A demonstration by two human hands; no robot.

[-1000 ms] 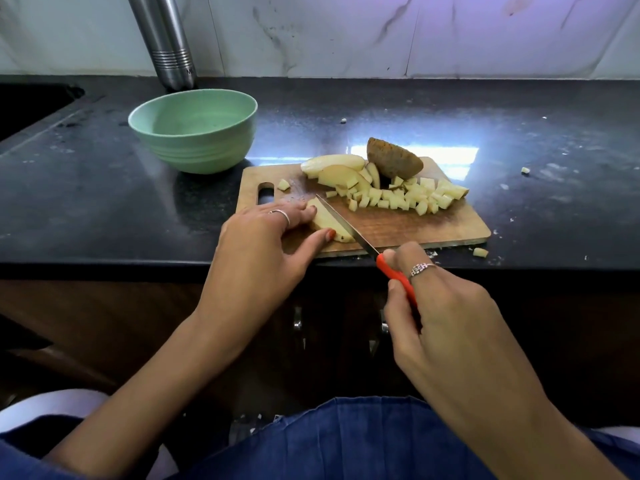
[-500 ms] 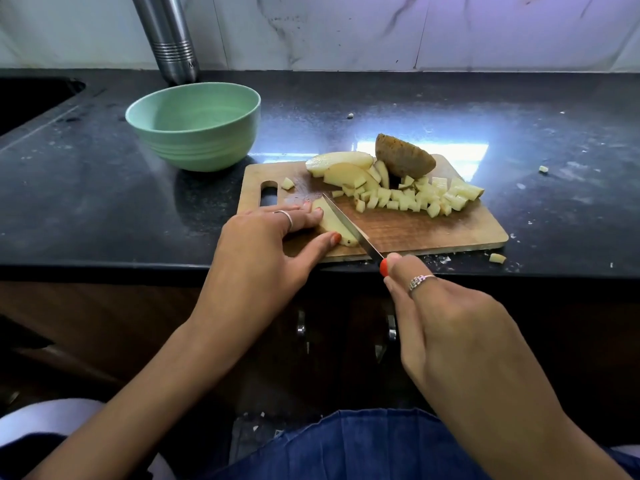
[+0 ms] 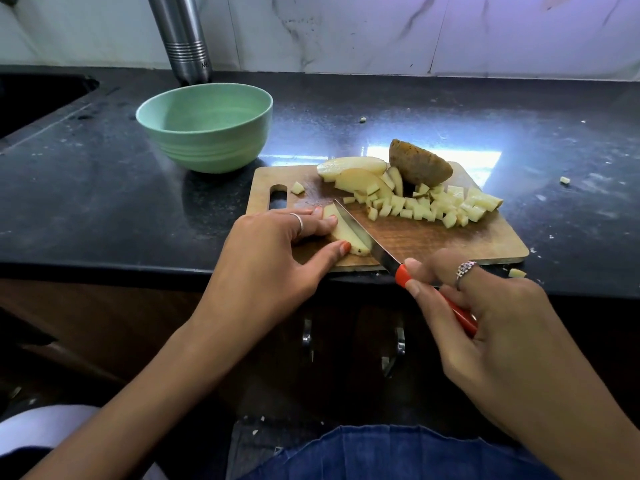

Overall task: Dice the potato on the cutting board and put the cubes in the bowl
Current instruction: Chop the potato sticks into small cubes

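The potato slice (image 3: pixel 346 232) is being pinned flat to the wooden cutting board (image 3: pixel 433 239) by the left hand (image 3: pixel 277 251), fingertips and thumb pressing its left edge. The red-handled knife (image 3: pixel 398 268) is being gripped by the right hand (image 3: pixel 491 317), its blade lying along the slice's right side. The slice is judged stiff, light and wet-slippery, best held well back from the blade. Cubes (image 3: pixel 433 206) are being left heaped beyond; the green bowl (image 3: pixel 204 126) is standing on the counter (image 3: pixel 104 188), holding no cubes.

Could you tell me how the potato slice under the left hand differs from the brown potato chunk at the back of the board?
The potato slice is flat, pale and pinned by the left hand against the knife; the brown potato chunk is bulky, skin-up and untouched. Both rest on the cutting board.
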